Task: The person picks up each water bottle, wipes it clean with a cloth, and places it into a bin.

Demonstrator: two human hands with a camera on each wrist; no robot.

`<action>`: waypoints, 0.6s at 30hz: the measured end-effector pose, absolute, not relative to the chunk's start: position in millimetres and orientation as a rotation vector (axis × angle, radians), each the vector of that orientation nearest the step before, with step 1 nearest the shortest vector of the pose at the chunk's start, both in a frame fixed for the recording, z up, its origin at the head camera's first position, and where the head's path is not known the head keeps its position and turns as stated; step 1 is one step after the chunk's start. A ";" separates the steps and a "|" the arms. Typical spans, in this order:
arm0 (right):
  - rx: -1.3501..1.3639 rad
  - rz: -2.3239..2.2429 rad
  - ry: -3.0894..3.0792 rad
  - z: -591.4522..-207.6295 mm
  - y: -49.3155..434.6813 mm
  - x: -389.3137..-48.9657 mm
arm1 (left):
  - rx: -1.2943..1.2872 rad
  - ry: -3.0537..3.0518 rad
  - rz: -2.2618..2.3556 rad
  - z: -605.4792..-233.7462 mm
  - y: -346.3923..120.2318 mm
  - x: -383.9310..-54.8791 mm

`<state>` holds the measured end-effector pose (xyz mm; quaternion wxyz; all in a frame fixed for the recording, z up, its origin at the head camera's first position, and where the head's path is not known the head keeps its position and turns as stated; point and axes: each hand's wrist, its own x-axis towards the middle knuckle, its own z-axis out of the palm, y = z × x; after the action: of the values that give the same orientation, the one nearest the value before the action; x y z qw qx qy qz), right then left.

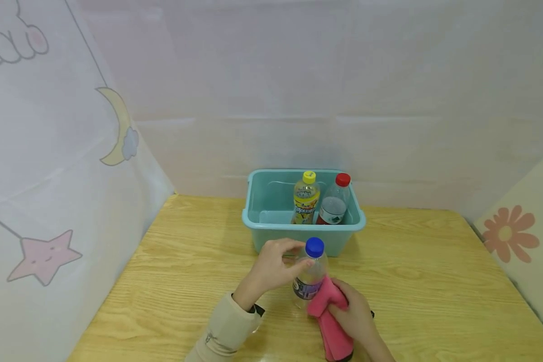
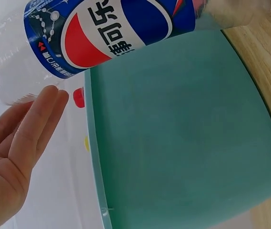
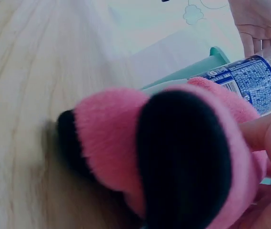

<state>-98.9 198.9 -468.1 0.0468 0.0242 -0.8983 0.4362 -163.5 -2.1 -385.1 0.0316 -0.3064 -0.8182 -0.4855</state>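
Note:
A clear plastic bottle (image 1: 311, 274) with a blue cap and a blue Pepsi label (image 2: 121, 28) stands upright in front of the bin. My left hand (image 1: 271, 264) is at its shoulder, just below the cap. In the left wrist view, the left fingers (image 2: 42, 119) are nearly straight, fingertips right at the bottle's edge. My right hand (image 1: 355, 314) grips a pink fuzzy cloth (image 1: 335, 329) with dark trim. Part of that cloth (image 3: 111, 138) lies against the bottle's lower label, and the rest hangs down toward the table.
Just behind the bottle stands a teal plastic bin (image 1: 271, 234). Inside it are a yellow-capped bottle (image 1: 305, 201) and a red-capped bottle (image 1: 334, 206), on the right side. The wooden table (image 1: 185, 271) meets a patterned curtain (image 1: 208, 151) at the back.

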 end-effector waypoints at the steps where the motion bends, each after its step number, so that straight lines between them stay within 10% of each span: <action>1: 0.069 1.345 -2.713 -467.5 199.9 -98.6 | -0.935 -2.523 -1.520 -384.7 -1.9 -163.3; 18: 0.114 1.339 -2.261 -446.9 212.2 -90.0 | -0.869 -2.452 -1.481 -386.8 3.0 -158.7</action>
<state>-90.0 212.2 -446.9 0.2528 0.0419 -0.8316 0.4927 -158.7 3.0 -386.8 0.0741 -0.2894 -0.8168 -0.4935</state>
